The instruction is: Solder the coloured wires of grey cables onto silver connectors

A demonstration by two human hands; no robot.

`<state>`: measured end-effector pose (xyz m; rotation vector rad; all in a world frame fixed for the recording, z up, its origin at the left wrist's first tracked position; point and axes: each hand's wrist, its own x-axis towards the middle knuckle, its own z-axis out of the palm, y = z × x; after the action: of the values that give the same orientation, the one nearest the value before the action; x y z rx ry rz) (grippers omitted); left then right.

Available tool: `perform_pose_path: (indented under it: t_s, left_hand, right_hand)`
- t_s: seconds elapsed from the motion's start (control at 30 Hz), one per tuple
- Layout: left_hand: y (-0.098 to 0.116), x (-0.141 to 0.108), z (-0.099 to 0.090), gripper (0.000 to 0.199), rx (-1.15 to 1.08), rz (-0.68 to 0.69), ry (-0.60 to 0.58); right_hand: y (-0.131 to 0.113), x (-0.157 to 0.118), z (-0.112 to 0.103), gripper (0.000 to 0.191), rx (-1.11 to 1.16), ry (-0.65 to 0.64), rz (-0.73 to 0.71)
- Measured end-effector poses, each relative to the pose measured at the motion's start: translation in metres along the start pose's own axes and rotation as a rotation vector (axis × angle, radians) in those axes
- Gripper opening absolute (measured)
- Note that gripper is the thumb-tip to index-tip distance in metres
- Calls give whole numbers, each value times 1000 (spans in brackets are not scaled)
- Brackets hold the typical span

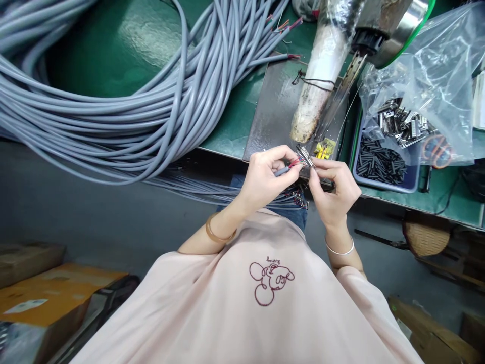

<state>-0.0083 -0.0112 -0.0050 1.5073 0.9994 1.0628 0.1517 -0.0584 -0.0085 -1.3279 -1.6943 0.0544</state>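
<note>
At the front edge of a green bench [230,132], over a dark metal plate [273,108], two bare hands meet around one small multi-pin connector [305,155]; the left hand [267,173] grasps the end of a grey cable [281,172] between thumb and fingers, its red and other coloured wires [294,163] fanning toward the row of pins; the right hand [335,188] pinches the connector's near end between thumb and fingertips; whether any wire is joined to a pin is too small to tell.

Just beyond the fingers, the scorched tip of a pale wrapped tube [315,91] points down at the plate; a yellow piece [325,148] lies just to its right; farther right, a blue tray [386,185] holds many short black pieces [380,161], with a clear plastic bag [445,65] and a heap of metal connectors [405,124] above them.

Across the bench's left side sprawls a thick coil of grey cables [151,119]; below the bench edge, thinner-looking cables [204,190] run toward the person's lap, connectors at their ends; a brown bangle [216,233] circles the left wrist, a silver one the right.
</note>
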Motion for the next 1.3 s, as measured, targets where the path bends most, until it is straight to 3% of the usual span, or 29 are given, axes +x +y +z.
perform_pose_path:
  t_s: [0.6,0.93,1.3]
  left_hand:
    - [11,10,-1,7,71,75,30]
    - [7,7,-5,11,27,-47,-34]
    - [10,7,-2,8,57,10,2]
  right_hand:
    - [-3,13,-3,13,-39,-10,0]
    - [-3,8,-5,15,-81,-70,-41]
    - [-3,11,-1,13,-96,-32,-11]
